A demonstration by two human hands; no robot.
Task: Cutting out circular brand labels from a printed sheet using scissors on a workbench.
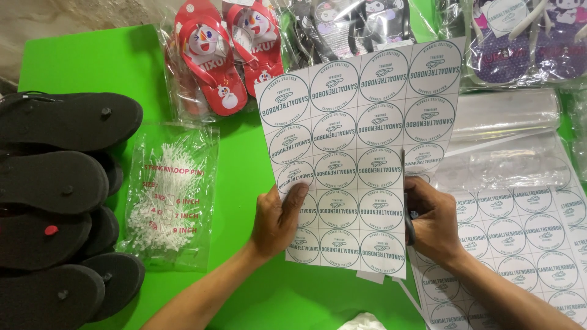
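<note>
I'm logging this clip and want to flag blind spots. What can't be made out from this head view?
- Scissors: the handles are buried in the right hand, and most of the blade lies behind the sticker sheet.
- Left hand: its fingers are behind the sheet; only the thumb shows.
- Black sandals: the stack is cut off by the left edge.
- Bagged purple sandals: cut off by the top edge and blurred by plastic glare.
</note>
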